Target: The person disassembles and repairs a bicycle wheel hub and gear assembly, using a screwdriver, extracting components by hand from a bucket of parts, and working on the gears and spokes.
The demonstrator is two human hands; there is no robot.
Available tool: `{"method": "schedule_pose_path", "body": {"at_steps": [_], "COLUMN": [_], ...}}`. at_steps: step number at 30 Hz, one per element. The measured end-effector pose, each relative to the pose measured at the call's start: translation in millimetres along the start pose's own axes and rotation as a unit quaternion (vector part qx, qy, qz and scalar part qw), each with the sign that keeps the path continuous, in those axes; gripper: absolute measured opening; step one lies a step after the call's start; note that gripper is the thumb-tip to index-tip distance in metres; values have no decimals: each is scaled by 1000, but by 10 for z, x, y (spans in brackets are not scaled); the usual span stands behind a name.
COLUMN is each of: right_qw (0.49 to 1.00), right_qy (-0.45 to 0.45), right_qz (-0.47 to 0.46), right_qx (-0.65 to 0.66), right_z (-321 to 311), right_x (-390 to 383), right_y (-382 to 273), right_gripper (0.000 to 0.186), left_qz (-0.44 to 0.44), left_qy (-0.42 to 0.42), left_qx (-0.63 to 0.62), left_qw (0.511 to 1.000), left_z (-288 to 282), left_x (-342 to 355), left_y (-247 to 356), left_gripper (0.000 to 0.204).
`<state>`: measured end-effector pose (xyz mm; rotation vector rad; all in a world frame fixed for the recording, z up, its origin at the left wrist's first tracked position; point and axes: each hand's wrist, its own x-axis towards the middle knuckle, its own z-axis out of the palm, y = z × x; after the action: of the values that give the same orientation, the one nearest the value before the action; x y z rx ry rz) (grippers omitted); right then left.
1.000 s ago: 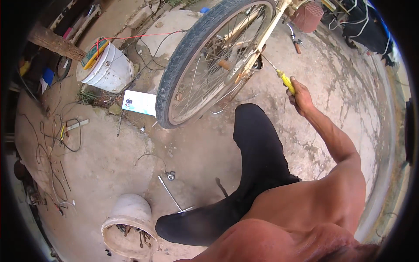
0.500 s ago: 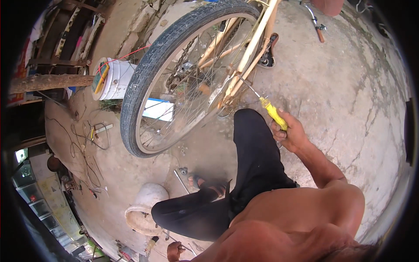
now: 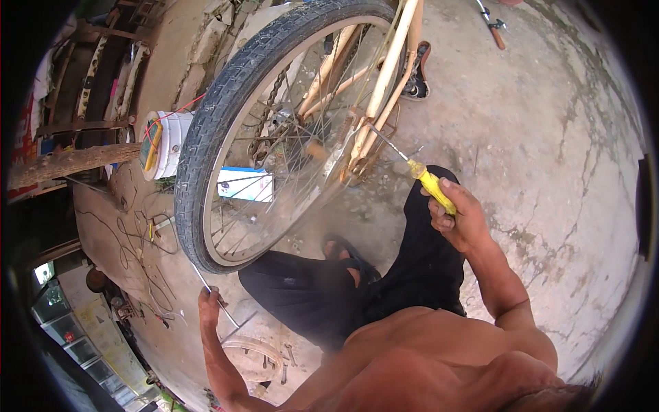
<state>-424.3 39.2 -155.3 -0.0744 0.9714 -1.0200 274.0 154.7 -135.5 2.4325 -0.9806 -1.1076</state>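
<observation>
A bicycle with a cream frame (image 3: 388, 65) stands in front of me, its black-tyred wheel (image 3: 187, 185) on the near side. In my right hand (image 3: 461, 214) is a yellow-handled screwdriver (image 3: 432, 185); its thin shaft reaches the frame near the wheel's hub, where I cannot tell how the tip sits. My left hand (image 3: 209, 306) grips a T-shaped metal wrench (image 3: 238, 325) at the lower left. The wrench's far end lies by the bottom of the tyre; whether they touch is unclear. Its crossbar points back toward my body.
Behind the wheel are a white bucket (image 3: 180, 141) and a blue-and-white box (image 3: 246, 185). Thin cable (image 3: 127, 240) lies on the floor at left. A pale round container (image 3: 264, 347) and small tools are by my left arm. A brown-handled tool (image 3: 497, 38) lies far right.
My left hand has risen from the lower edge to beside the tyre with the wrench. My legs have shifted, the left knee now near the wheel. The right hand still holds the screwdriver at the frame.
</observation>
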Motion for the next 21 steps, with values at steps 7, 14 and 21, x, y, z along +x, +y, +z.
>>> {"method": "schedule_pose_path", "body": {"at_steps": [7, 14, 21], "right_qw": [997, 980, 957], "right_qy": [40, 124, 205], "right_qz": [-61, -120, -145], "right_qx": [-26, -102, -149], "right_z": [183, 443, 707], "right_x": [-44, -127, -289], "right_y": [99, 192, 301], "right_gripper": [31, 27, 31], "left_qz": [68, 320, 462], "left_qy": [-112, -82, -150], "left_qx": [198, 351, 243], "left_qw": [971, 876, 840], "left_z": [-185, -309, 132], "left_x": [1166, 2119, 2463], "left_y": [668, 1951, 3828], "left_gripper": [17, 18, 22]}}
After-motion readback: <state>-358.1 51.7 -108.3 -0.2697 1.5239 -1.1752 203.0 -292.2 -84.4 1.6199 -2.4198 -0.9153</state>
